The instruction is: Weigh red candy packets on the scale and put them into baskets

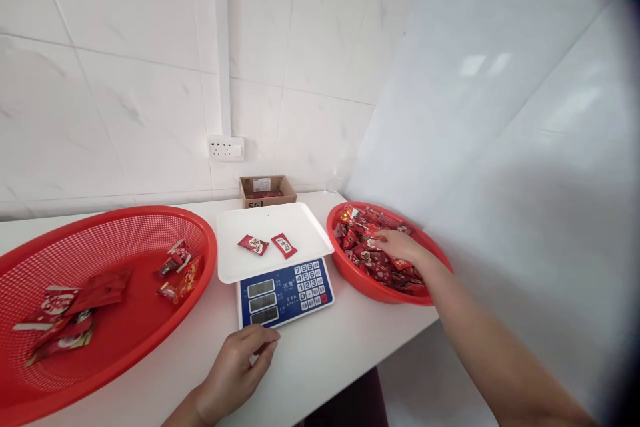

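Note:
A digital scale (285, 290) with a white tray (240, 260) stands mid-table; two red candy packets (253, 244) (283, 245) lie on the tray. My right hand (397, 245) reaches into the small red bowl (365, 280) heaped with red wrapped candies (367, 257), fingers curled down among them; what they grip is hidden. My left hand (237, 367) rests on the table just in front of the scale, fingers loosely curled and empty.
A large red mesh basket (30, 373) at the left holds several red snack packets (70, 310). A small cardboard box (267, 191) sits against the tiled wall under a power socket (227, 148). A white wall panel borders the right side.

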A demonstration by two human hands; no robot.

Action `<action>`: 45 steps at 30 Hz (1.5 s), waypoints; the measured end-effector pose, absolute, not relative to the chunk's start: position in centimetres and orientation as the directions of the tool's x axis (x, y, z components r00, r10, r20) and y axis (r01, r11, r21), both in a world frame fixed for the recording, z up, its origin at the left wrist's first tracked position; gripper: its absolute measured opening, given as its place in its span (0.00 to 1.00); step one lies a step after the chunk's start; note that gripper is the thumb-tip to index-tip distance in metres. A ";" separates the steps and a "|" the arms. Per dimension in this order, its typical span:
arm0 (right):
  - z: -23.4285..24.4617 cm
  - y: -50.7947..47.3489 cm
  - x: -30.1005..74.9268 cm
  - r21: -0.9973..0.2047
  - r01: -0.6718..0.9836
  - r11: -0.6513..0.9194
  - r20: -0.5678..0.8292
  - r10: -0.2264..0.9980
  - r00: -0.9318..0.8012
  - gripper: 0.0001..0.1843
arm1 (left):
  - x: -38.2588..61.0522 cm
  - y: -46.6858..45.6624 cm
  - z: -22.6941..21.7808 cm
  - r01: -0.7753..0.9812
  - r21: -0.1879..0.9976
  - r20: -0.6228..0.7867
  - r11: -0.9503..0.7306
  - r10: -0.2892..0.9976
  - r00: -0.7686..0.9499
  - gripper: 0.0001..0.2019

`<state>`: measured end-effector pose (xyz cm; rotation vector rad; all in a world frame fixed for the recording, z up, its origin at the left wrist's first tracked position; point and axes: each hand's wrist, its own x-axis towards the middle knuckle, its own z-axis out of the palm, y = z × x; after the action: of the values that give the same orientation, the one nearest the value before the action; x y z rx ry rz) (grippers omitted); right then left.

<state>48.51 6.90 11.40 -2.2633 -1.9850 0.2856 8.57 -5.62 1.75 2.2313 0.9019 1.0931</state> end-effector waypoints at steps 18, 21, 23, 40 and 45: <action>8.3 6.6 49.1 -0.329 0.941 -0.085 -0.202 0.979 0.018 0.22 | 8.5 -5.4 1.0 0.382 0.678 0.448 -0.628 0.765 0.462 0.09; 8.5 6.1 48.3 -0.387 0.921 -0.046 -0.219 0.975 -0.044 0.24 | 8.5 -5.4 0.7 0.377 0.687 0.437 -0.622 0.767 0.470 0.09; 8.6 6.1 47.9 -0.407 0.913 -0.035 -0.216 0.975 -0.059 0.26 | 8.5 -5.4 0.6 0.375 0.689 0.432 -0.620 0.767 0.474 0.09; 7.0 9.9 45.0 -0.230 0.969 -0.088 -0.072 0.995 0.073 0.31 | 8.5 -5.1 0.8 0.400 0.702 0.397 -0.590 0.790 0.468 0.09; 7.0 9.4 45.5 -0.260 0.965 -0.020 -0.089 0.996 -0.003 0.32 | 8.5 -5.2 0.9 0.400 0.709 0.377 -0.581 0.791 0.481 0.10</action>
<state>45.46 9.36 6.98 -2.1272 -2.1083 0.3763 8.49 -5.24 0.89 2.1900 0.9816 0.9531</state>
